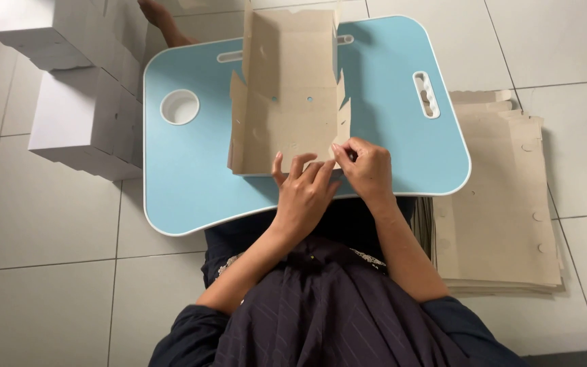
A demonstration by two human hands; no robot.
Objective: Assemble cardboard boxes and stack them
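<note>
Half-folded carton (290, 88) on the blue table (185, 170).
Right hand (368, 170) pinches the carton's near flap; left hand (304, 194) rests beside it, fingers spread. Flat blanks (497, 204) lie right, white boxes (83, 115) left, on the floor.

The near edge of the half-folded cardboard box (287, 95) hides behind the left hand (304, 194) and right hand (368, 170), its far flap is cut by the top edge, the stack of flat cardboard blanks (497, 204) slips partly under the blue lap table (185, 183), and the white boxes (83, 109) run off top left.
</note>
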